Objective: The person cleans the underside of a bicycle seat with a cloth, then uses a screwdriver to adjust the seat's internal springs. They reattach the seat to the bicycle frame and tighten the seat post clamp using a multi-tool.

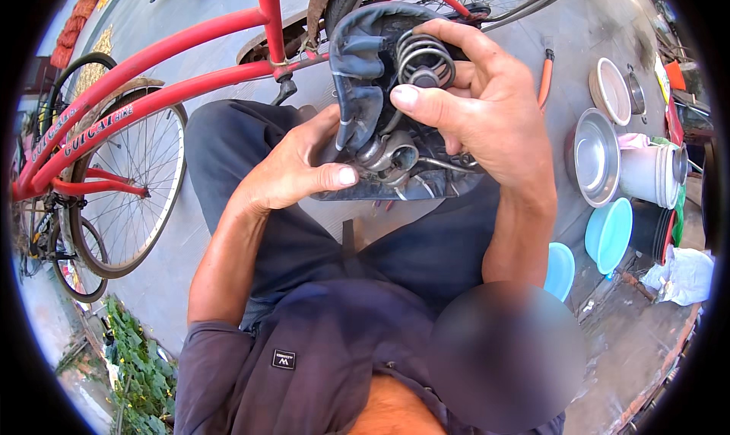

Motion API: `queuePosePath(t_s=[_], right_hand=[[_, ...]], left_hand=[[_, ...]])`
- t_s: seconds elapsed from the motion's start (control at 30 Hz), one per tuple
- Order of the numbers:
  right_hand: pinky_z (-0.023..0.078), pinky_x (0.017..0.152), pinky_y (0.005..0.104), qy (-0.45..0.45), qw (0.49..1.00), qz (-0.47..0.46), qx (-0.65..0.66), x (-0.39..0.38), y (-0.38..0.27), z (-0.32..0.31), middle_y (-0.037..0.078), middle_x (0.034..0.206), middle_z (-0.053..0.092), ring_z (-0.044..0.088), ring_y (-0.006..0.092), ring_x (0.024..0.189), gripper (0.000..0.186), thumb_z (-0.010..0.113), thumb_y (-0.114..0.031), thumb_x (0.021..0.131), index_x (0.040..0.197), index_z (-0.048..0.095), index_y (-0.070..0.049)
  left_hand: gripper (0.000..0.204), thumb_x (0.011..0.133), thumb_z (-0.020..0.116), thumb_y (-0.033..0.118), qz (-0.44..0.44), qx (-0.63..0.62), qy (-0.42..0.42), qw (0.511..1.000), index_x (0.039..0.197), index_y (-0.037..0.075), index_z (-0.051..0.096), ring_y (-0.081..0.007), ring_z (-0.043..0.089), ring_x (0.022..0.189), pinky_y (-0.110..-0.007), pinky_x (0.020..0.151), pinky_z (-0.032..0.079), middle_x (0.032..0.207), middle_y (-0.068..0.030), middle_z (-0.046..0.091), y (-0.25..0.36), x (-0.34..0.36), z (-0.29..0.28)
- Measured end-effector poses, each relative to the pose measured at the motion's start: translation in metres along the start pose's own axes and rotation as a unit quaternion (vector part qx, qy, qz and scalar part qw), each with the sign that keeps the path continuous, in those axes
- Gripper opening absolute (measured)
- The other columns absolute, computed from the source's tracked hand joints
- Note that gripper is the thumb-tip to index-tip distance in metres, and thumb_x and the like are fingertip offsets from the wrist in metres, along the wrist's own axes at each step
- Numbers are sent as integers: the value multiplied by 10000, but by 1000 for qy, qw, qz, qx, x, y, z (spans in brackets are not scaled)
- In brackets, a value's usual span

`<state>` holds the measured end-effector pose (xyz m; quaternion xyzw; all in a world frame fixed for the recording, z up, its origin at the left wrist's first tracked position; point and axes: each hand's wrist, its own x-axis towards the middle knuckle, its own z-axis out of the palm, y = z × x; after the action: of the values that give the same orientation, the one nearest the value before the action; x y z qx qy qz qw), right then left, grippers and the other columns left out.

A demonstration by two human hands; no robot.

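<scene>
A black bicycle saddle is held over my lap with its underside turned up, showing metal parts. My right hand pinches a coil spring of the saddle, thumb on its near end and forefinger on its far side. My left hand grips the saddle's left side; its thumb lies beside the metal seat clamp, and its fingertips are hidden behind the saddle. Wrinkled cover material folds over the saddle's left edge.
A red bicycle frame stands close at the left and beyond the saddle. To the right are a metal basin, a light blue basin, a white bucket and an orange-handled tool. Green plants grow at the lower left.
</scene>
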<state>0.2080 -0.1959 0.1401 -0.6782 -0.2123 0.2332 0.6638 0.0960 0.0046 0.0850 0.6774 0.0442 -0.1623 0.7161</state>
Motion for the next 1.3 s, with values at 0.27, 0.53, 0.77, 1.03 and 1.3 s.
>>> queuePosePath(t_s=[0.27, 0.53, 0.77, 1.03, 1.3], right_hand=[[458, 513, 204, -61, 992, 34, -103, 2, -5, -5, 74, 829, 677, 607, 75, 636, 632, 787, -191, 837, 1358, 494, 13], [465, 554, 204, 113, 981, -94, -124, -3, -2, -11, 75, 835, 702, 614, 77, 624, 383, 712, -175, 902, 1224, 633, 16], [499, 759, 225, 239, 964, -107, -36, 7, 25, -30, 72, 930, 715, 648, 106, 846, 330, 727, -233, 902, 1097, 688, 30], [484, 910, 322, 109, 993, 36, 18, 1, 48, -36, 206, 1137, 640, 614, 234, 1039, 889, 751, -583, 788, 1292, 527, 114], [474, 958, 354, 45, 990, 26, 127, 1, 43, -31, 210, 1226, 595, 605, 263, 1101, 789, 766, -348, 798, 1358, 459, 116]], left_hand=[[994, 709, 770, 610, 10, -47, 37, 998, 1388, -53, 475, -247, 499, 1258, -382, 1081, 361, 1324, -153, 558, -30, -8, 2], [863, 748, 743, 637, 13, -116, 28, 993, 1262, -39, 589, -186, 582, 1099, -338, 976, 442, 1169, -89, 641, -56, -9, 1], [830, 710, 757, 656, 10, -154, 78, 985, 1182, -13, 624, -162, 606, 1004, -312, 920, 462, 1083, -60, 661, -72, -13, 2], [899, 708, 810, 582, 38, -226, 129, 965, 1339, 31, 485, -219, 591, 1123, -382, 994, 459, 1222, -83, 613, -86, -9, -4], [780, 751, 764, 576, 58, -203, 141, 967, 1240, -3, 579, -167, 604, 1048, -322, 931, 467, 1130, -66, 650, -81, -2, -2]])
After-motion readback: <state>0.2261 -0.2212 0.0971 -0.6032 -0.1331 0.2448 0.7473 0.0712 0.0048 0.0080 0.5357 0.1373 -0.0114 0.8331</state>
